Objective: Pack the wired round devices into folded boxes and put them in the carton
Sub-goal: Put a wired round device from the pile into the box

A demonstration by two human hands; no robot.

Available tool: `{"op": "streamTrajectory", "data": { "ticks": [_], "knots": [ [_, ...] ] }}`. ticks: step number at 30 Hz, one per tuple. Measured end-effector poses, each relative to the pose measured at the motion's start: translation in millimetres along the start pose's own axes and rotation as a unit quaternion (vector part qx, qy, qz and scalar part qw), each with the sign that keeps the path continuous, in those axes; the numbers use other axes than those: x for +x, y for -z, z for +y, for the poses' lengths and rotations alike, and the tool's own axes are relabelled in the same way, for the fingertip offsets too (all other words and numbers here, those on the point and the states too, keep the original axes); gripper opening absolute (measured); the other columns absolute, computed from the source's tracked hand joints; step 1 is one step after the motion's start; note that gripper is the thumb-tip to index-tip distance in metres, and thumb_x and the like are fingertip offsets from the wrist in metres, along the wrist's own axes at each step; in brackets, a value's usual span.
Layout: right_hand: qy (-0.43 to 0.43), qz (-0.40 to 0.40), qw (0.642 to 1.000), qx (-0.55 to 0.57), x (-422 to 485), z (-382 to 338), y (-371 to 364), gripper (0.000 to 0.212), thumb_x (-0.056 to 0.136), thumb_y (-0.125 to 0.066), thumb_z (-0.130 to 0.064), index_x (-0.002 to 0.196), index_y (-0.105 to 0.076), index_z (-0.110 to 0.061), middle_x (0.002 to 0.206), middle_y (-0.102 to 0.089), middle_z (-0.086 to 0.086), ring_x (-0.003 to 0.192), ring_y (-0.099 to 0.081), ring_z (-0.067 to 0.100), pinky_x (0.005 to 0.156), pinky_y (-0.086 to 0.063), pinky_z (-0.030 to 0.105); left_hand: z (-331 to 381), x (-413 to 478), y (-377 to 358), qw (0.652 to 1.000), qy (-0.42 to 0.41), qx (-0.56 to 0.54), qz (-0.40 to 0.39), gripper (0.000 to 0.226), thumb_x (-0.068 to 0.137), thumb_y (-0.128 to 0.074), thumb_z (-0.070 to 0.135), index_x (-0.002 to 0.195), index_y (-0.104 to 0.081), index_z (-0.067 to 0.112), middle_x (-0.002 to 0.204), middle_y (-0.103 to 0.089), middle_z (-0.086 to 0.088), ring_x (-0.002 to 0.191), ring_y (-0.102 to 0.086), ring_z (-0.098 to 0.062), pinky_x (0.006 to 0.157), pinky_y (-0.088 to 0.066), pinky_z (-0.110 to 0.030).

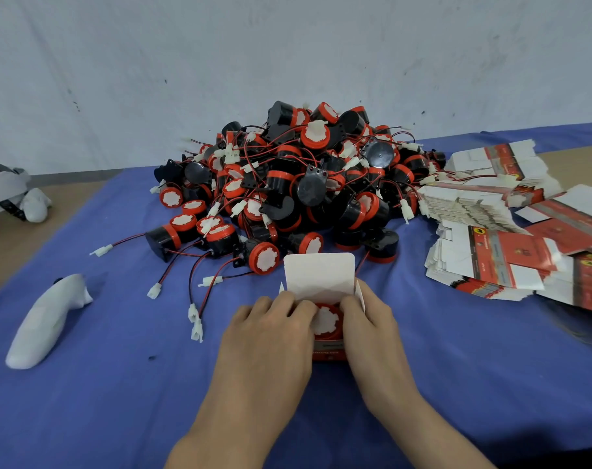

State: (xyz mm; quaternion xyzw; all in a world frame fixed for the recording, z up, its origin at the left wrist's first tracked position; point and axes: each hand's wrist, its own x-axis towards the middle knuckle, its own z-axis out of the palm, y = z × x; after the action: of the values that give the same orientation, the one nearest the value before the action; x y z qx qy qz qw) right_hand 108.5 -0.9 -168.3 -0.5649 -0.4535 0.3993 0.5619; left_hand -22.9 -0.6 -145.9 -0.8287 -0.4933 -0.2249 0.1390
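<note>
On blue cloth (118, 394), hands (271, 333) (369, 326) gripping cardboard box (318, 277)

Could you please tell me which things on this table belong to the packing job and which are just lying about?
Job in hand: open box held by left hand and right hand; round device inside it; pile of wired devices; flat unfolded boxes.
Lying about: white handle-shaped object; grey-and-white gear at left edge.

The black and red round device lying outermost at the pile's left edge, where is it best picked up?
Grip the black round device with the red ring by its black drum, from above-left: it lies on its side there, with the heap of devices crowding its right. Leave its thin wire.
</note>
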Motion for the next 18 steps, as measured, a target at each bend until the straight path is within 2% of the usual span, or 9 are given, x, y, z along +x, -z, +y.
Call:
{"op": "streamTrajectory", "data": {
  "ticks": [4,7,10,13,15,18],
  "knots": [
    [0.006,0.008,1.000,-0.003,-1.8,-0.7,0.4,0.044,0.100,-0.036,-0.008,0.113,-0.068,-0.037,0.101,-0.076,-0.011,0.095,-0.071,0.011,0.083,-0.060,0.040,0.8,-0.5,-0.6,1.000,0.007,-0.011,-0.006,0.024,0.068,-0.084,0.010,0.088,-0.076,0.021,0.082,-0.068,0.004,0.064,-0.063,-0.018,0.057,-0.052,-0.033],
    [-0.001,0.015,1.000,-0.008,0.7,-1.1,1.7,0.043,0.097,-0.037,-0.003,0.101,-0.069,-0.032,0.091,-0.075,-0.007,0.087,-0.069,0.021,0.076,-0.059,0.044,1.6,-1.6,-0.6,0.999,0.004,-0.034,-0.012,0.023,0.071,-0.081,0.010,0.091,-0.075,0.021,0.093,-0.069,0.003,0.071,-0.064,-0.018,0.059,-0.055,-0.033],
    [-0.003,0.020,1.000,-0.016,4.0,-1.2,3.6,0.043,0.093,-0.039,0.002,0.094,-0.069,-0.028,0.085,-0.074,-0.005,0.084,-0.068,0.022,0.066,-0.057,0.033,0.9,-1.9,1.8,0.997,0.014,-0.076,-0.025,0.022,0.079,-0.073,0.012,0.099,-0.073,0.022,0.113,-0.064,0.001,0.076,-0.066,-0.016,0.060,-0.054,-0.027],
    [-0.008,0.017,1.000,-0.017,6.0,-1.8,5.5,0.043,0.093,-0.041,0.001,0.092,-0.071,-0.031,0.084,-0.074,-0.006,0.081,-0.069,0.017,0.060,-0.055,0.022,-1.0,-1.8,3.4,0.989,0.049,-0.137,-0.029,0.028,0.094,-0.049,0.025,0.120,-0.059,0.027,0.133,-0.041,0.008,0.082,-0.059,-0.007,0.060,-0.039,-0.015],
    [-0.010,0.013,1.000,-0.016,7.0,-2.0,6.3,0.048,0.091,-0.040,0.002,0.090,-0.071,-0.035,0.084,-0.075,-0.008,0.078,-0.069,0.013,0.058,-0.054,0.018,-2.6,-3.8,0.1,0.985,0.051,-0.165,-0.021,0.030,0.099,-0.044,0.029,0.128,-0.051,0.029,0.135,-0.032,0.014,0.087,-0.057,-0.005,0.061,-0.039,-0.015],
    [-0.008,-0.002,1.000,-0.003,7.1,-2.7,7.0,0.051,0.091,-0.041,0.004,0.088,-0.071,-0.037,0.083,-0.075,-0.008,0.072,-0.068,0.005,0.056,-0.051,0.014,-3.7,-6.1,-3.9,0.978,0.068,-0.198,-0.015,0.035,0.099,-0.049,0.030,0.134,-0.044,0.033,0.135,-0.028,0.020,0.086,-0.057,-0.004,0.058,-0.046,-0.017]
  ]
}}
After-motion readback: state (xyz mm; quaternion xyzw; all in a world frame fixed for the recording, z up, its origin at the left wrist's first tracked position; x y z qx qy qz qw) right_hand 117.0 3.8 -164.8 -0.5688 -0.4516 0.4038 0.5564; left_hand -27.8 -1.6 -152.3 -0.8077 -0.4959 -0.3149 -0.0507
